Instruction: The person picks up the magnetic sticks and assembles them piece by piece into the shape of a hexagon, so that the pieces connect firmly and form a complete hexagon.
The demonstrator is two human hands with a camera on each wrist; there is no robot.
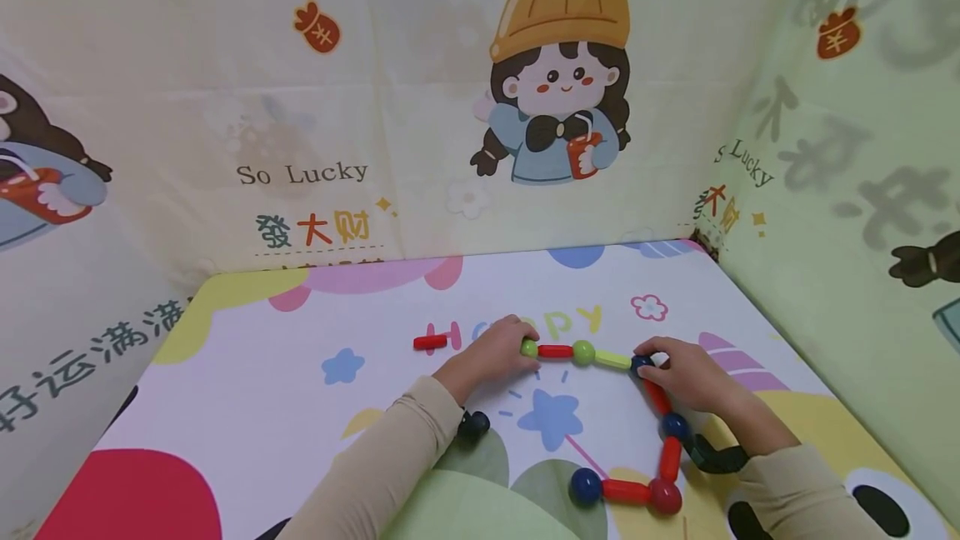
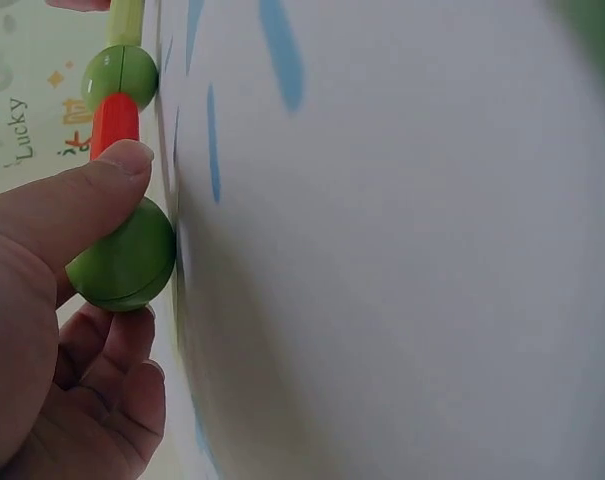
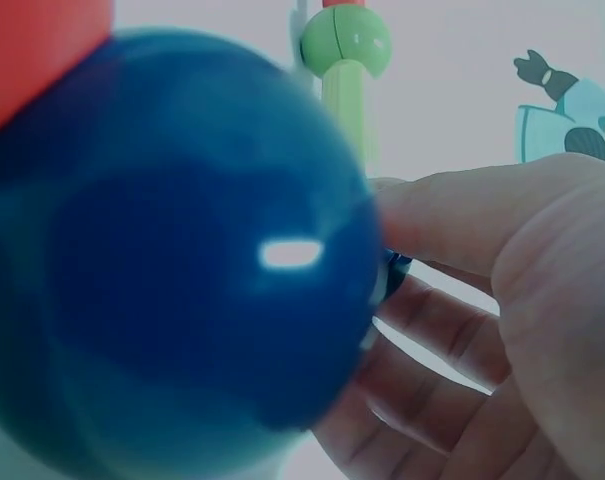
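Observation:
A chain of balls and rods lies on the table in an open, hook-like shape. My left hand (image 1: 489,354) grips the green ball (image 2: 127,262) at its far-left end, thumb across the joint with a red rod (image 1: 555,351). Past that rod come a second green ball (image 1: 583,352) and a light green rod (image 1: 612,360). At the corner, my right hand (image 1: 692,373) pinches a dark blue ball (image 1: 641,362), mostly hidden by fingers in the right wrist view. From there red rods run through another blue ball (image 1: 675,425) and a red ball (image 1: 665,496) to a blue end ball (image 1: 586,487).
A loose red rod (image 1: 430,342) lies left of my left hand. Black wrist-worn gear (image 1: 716,455) sits at my right wrist, with a similar dark piece (image 1: 473,425) by the left sleeve. Printed cloth walls (image 1: 420,107) enclose the patterned table (image 1: 262,407) behind and at both sides.

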